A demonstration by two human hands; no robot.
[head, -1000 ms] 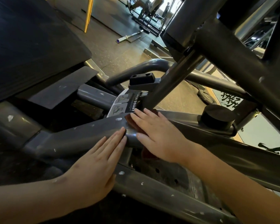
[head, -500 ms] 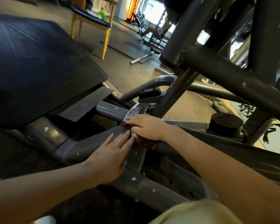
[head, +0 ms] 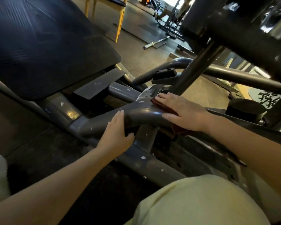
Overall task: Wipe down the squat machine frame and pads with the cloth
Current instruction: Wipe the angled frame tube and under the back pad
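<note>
Right hand (head: 184, 112) lies flat, fingers straight, pressing the reddish-brown cloth (head: 181, 131) onto the grey frame tube (head: 144, 113); nothing is pinched. Left hand (head: 116, 133) braces the same tube just beside it, fingers extended. The tube's long axis runs from the cloth leftward toward the left hand, so the next stroke likely goes that way.
</note>
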